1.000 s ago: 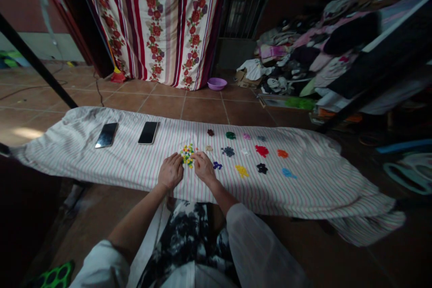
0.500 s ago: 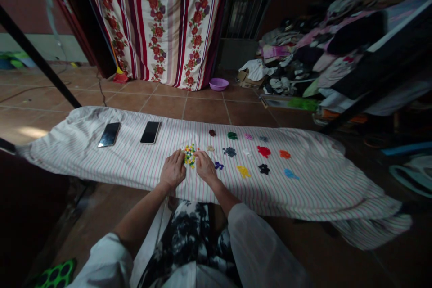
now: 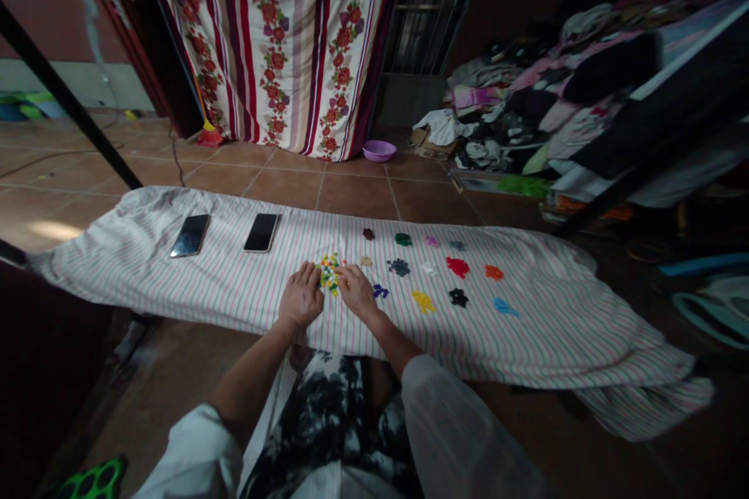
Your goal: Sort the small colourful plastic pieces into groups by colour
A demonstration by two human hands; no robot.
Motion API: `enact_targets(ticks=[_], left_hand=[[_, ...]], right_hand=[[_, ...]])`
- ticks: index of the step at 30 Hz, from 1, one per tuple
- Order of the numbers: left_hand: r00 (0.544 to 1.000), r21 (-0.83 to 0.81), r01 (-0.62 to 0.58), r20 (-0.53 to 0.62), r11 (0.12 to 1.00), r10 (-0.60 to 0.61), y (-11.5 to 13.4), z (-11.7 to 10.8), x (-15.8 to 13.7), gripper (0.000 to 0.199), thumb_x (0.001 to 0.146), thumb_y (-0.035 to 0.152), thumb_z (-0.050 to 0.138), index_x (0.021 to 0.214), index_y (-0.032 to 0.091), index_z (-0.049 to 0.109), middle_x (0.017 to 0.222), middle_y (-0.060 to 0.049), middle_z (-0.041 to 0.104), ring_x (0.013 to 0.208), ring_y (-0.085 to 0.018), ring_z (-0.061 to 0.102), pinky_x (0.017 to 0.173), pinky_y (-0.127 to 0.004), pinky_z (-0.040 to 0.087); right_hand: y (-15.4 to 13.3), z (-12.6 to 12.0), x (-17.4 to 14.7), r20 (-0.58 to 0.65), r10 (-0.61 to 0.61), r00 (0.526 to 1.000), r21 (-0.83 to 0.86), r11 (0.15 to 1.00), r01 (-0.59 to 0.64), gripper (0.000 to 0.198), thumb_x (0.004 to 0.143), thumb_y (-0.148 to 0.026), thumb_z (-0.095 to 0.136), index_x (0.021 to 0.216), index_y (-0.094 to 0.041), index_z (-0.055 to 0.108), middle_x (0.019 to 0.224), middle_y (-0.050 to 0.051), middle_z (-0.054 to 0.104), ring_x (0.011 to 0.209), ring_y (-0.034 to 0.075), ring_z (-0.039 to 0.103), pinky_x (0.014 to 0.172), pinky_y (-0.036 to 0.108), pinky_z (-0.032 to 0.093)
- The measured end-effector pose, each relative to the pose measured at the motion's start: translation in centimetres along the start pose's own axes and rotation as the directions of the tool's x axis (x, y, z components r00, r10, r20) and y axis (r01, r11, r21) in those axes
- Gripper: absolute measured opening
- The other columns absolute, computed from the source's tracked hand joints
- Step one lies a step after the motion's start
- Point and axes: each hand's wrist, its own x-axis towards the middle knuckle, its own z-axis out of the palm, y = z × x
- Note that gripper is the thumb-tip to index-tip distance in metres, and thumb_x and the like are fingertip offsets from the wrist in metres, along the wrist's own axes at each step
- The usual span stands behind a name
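A mixed pile of small yellow, green, white and orange pieces (image 3: 329, 274) lies on the striped cloth (image 3: 281, 281) between my hands. My left hand (image 3: 301, 298) rests flat at the pile's left edge, fingers stretched forward. At the right side, my right hand (image 3: 355, 288) has its fingers bent together, with the tips on the pile; anything between them is too small to make out. Close to my right hand are a beige heap (image 3: 366, 260) and a dark purple heap (image 3: 381, 291) of similar pieces.
Further right lie single-colour heaps, among them grey (image 3: 399, 267), yellow (image 3: 422, 301), red (image 3: 457, 267), black (image 3: 458, 297), orange (image 3: 494, 271) and blue (image 3: 504, 306). Two phones (image 3: 190, 235) lie at left. Beyond the cloth, a purple basin (image 3: 379, 150) stands on the tiled floor.
My right fingertips have shifted slightly left, further over the mixed pile. My left hand stays beside it. The view has tilted a little; the colour heaps look the same.
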Motion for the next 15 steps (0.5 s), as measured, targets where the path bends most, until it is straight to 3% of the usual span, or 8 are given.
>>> enact_targets(ticks=[5,15], left_hand=[[0.999,-0.009,0.008,-0.049,1.0,-0.008,0.1,0.1,0.0,0.046,0.081,0.019,0.044,0.125,0.011,0.052,0.137,-0.015,0.052,0.134,-0.028,0.04,0.105,-0.043,0.039],[0.995,0.009,0.01,-0.1,1.0,-0.009,0.0,0.7,-0.1,0.045,0.082,0.02,0.045,0.124,0.009,0.053,0.136,-0.016,0.052,0.134,-0.029,0.04,0.106,-0.043,0.04]], right_hand=[[-1.0,-0.7,1.6,0.13,0.07,0.989,-0.112,0.992,-0.056,0.03,0.092,-0.017,0.043,0.107,-0.022,0.068,0.101,0.007,0.062,0.1,0.016,0.057,0.09,0.024,0.042],[-2.7,-2.0,4.4,0.394,0.086,0.915,-0.29,0.956,0.035,0.024,0.092,-0.021,0.047,0.1,-0.021,0.07,0.099,0.007,0.061,0.094,0.016,0.056,0.08,0.024,0.041]])
